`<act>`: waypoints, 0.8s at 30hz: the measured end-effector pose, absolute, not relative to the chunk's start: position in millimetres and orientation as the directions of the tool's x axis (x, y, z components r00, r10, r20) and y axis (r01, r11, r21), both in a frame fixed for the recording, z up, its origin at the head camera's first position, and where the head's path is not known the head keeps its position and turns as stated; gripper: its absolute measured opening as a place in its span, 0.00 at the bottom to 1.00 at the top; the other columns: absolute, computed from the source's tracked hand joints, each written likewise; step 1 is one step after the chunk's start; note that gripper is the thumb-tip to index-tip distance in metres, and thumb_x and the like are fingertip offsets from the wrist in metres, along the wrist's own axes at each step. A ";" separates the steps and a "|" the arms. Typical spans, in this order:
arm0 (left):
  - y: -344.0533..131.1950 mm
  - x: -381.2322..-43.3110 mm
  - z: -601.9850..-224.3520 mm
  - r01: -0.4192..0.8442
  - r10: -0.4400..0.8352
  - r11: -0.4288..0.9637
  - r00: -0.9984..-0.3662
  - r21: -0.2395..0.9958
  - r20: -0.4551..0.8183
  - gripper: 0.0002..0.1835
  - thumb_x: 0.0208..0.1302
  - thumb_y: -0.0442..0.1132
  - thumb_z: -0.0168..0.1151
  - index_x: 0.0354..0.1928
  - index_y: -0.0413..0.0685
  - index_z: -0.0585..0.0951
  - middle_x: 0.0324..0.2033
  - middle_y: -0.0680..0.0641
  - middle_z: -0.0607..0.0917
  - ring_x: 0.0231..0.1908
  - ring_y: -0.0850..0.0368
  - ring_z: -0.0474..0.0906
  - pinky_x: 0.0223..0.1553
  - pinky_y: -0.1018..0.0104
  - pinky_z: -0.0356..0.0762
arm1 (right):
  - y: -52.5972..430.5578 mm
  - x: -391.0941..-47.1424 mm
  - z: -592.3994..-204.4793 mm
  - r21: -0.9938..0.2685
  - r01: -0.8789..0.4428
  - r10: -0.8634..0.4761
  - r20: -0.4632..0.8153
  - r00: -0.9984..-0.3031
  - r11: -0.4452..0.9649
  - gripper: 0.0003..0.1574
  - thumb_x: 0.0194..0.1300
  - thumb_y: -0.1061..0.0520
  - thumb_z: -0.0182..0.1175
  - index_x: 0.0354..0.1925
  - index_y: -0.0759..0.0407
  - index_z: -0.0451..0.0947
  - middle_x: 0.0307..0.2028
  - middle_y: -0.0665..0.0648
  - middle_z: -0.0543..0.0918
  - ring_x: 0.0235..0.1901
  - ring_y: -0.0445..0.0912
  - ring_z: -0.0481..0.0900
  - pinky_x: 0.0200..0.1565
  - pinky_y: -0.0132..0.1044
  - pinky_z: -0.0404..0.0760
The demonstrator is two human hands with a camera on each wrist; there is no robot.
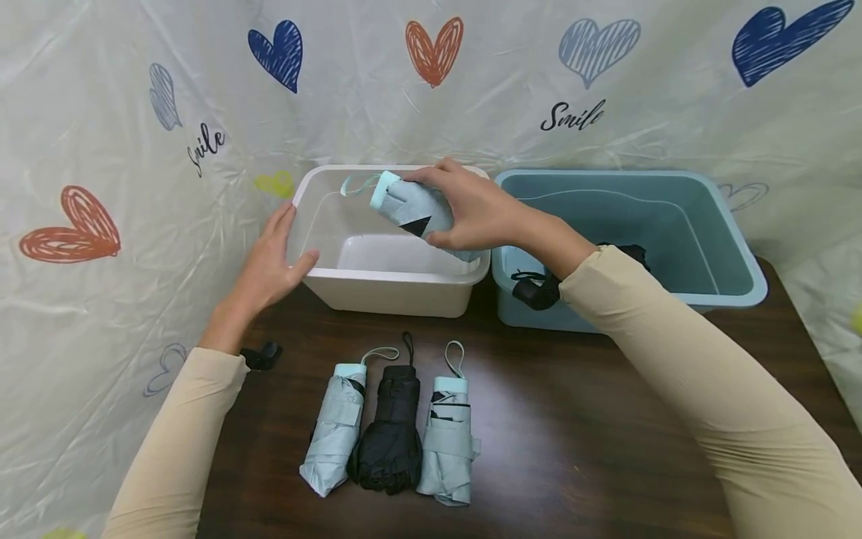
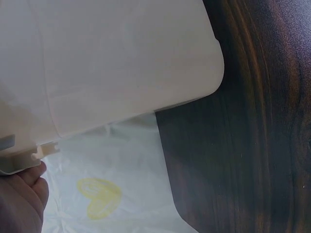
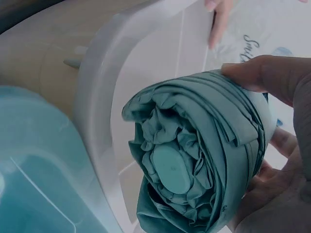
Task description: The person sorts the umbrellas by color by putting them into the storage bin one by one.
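Note:
My right hand (image 1: 474, 209) grips a folded light-blue compact umbrella (image 1: 412, 203) over the white bin (image 1: 384, 277). The umbrella lies slanted, its mint handle and wrist loop toward the left. In the right wrist view, thumb and fingers wrap the rolled cloth of the umbrella (image 3: 194, 141), and its oval tip faces the camera. My left hand (image 1: 263, 262) holds the left rim of the white bin, thumb toward the front edge. In the left wrist view, the fingertips (image 2: 39, 187) curl beneath the rim of the bin (image 2: 121, 63).
A blue bin (image 1: 734, 239) stands right of the white one, with black items (image 1: 629, 254) inside, partly hidden by my right arm. On the dark wooden table (image 1: 572, 434) lie a light-blue umbrella (image 1: 334, 423), a black umbrella (image 1: 389, 427) and a pale grey-blue umbrella (image 1: 450, 442). A heart-patterned sheet (image 1: 364, 97) hangs behind.

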State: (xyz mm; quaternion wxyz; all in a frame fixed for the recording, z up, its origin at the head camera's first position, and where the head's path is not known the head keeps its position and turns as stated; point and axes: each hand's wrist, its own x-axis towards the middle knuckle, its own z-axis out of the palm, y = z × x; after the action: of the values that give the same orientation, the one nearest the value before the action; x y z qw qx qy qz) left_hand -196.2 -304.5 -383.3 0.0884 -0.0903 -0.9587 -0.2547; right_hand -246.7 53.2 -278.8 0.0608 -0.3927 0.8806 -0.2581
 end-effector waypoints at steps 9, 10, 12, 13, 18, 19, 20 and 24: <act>-302.6 -198.0 -384.6 0.228 0.138 0.854 -0.966 0.468 0.219 0.47 0.65 0.53 0.58 0.79 0.40 0.52 0.79 0.40 0.54 0.78 0.38 0.53 0.75 0.35 0.55 | 52.7 -243.6 -278.4 -0.404 -0.722 -0.759 0.094 -0.644 0.562 0.47 0.62 0.54 0.67 0.75 0.53 0.61 0.69 0.60 0.67 0.62 0.53 0.73 0.63 0.50 0.76; -302.4 -198.2 -384.3 0.227 0.139 0.854 -0.967 0.469 0.215 0.47 0.65 0.53 0.58 0.79 0.40 0.52 0.80 0.40 0.53 0.78 0.38 0.53 0.75 0.36 0.55 | 54.6 -242.8 -277.7 -0.399 -0.722 -0.755 0.102 -0.647 0.565 0.45 0.64 0.54 0.66 0.75 0.53 0.61 0.69 0.60 0.67 0.64 0.53 0.71 0.65 0.50 0.75; -302.9 -198.4 -384.0 0.227 0.141 0.853 -0.967 0.469 0.211 0.47 0.64 0.52 0.58 0.79 0.40 0.51 0.80 0.40 0.53 0.78 0.38 0.52 0.75 0.36 0.54 | 59.1 -239.8 -276.1 -0.376 -0.727 -0.746 0.127 -0.654 0.574 0.43 0.65 0.52 0.65 0.75 0.53 0.62 0.69 0.59 0.68 0.66 0.53 0.69 0.66 0.50 0.74; -303.5 -198.3 -383.9 0.225 0.139 0.854 -0.968 0.470 0.210 0.47 0.64 0.51 0.58 0.79 0.40 0.51 0.80 0.40 0.53 0.78 0.38 0.52 0.75 0.35 0.54 | 61.8 -237.9 -275.6 -0.357 -0.733 -0.742 0.139 -0.655 0.580 0.42 0.66 0.52 0.65 0.74 0.53 0.63 0.69 0.59 0.68 0.66 0.53 0.69 0.66 0.51 0.73; -306.3 -197.4 -383.1 0.225 0.139 0.858 -0.967 0.462 0.212 0.48 0.63 0.50 0.59 0.79 0.38 0.51 0.79 0.38 0.53 0.78 0.37 0.52 0.75 0.36 0.54 | 84.2 -225.0 -276.0 -0.281 -0.749 -0.730 0.192 -0.656 0.599 0.38 0.67 0.51 0.63 0.73 0.54 0.66 0.68 0.60 0.70 0.61 0.55 0.73 0.62 0.54 0.75; -306.3 -197.3 -382.9 0.224 0.139 0.858 -0.968 0.463 0.211 0.48 0.63 0.50 0.59 0.79 0.38 0.51 0.79 0.38 0.53 0.78 0.37 0.52 0.75 0.36 0.54 | 90.6 -222.1 -276.3 -0.275 -0.746 -0.723 0.199 -0.662 0.607 0.38 0.67 0.51 0.63 0.72 0.54 0.67 0.68 0.61 0.70 0.61 0.56 0.74 0.62 0.55 0.74; -306.2 -197.2 -382.8 0.224 0.140 0.858 -0.968 0.462 0.210 0.48 0.63 0.50 0.59 0.79 0.38 0.51 0.79 0.38 0.53 0.78 0.37 0.52 0.75 0.36 0.55 | 97.1 -219.3 -276.6 -0.273 -0.738 -0.713 0.203 -0.671 0.617 0.38 0.67 0.51 0.63 0.72 0.54 0.67 0.68 0.61 0.70 0.61 0.57 0.74 0.62 0.56 0.74; -305.8 -196.9 -383.5 0.221 0.136 0.857 -0.968 0.466 0.210 0.47 0.63 0.50 0.59 0.79 0.39 0.51 0.79 0.38 0.53 0.78 0.37 0.53 0.75 0.35 0.56 | 123.9 -210.3 -278.3 -0.274 -0.706 -0.669 0.226 -0.708 0.654 0.37 0.66 0.51 0.64 0.71 0.55 0.68 0.68 0.62 0.70 0.61 0.60 0.74 0.63 0.60 0.73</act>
State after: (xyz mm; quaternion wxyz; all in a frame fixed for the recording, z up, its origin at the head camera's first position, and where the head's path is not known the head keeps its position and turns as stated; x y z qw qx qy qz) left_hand -196.9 -305.8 -383.5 0.0851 -0.0931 -0.9598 -0.2509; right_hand -210.3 123.9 -278.3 -0.0527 -0.3786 0.9078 -0.1727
